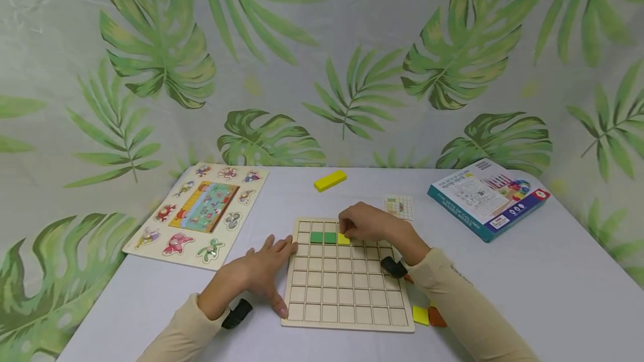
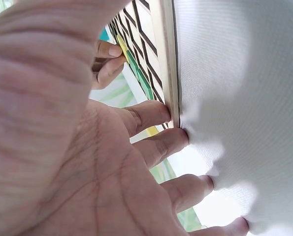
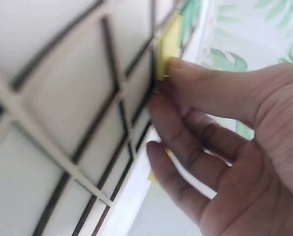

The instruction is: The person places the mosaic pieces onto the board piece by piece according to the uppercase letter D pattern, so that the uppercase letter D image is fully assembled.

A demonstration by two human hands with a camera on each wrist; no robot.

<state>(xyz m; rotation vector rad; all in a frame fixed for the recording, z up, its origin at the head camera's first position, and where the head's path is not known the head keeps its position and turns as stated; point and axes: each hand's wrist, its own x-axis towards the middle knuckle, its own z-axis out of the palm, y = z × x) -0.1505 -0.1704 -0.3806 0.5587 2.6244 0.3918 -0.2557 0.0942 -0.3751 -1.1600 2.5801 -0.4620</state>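
Head view: I log right hand (image 1: 369, 222) pinching a yellow tile (image 1: 342, 239) near the far edge of the grid board (image 1: 346, 280), beside two green tiles (image 1: 330, 237); left hand (image 1: 263, 271), fingers spread, touches the board's left edge.

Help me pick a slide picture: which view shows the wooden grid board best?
The head view: the wooden grid board shows nearly whole, its upper right partly covered by the right hand. The left wrist view shows only an edge and a slanted strip; the right wrist view, just a close, partly blurred section.
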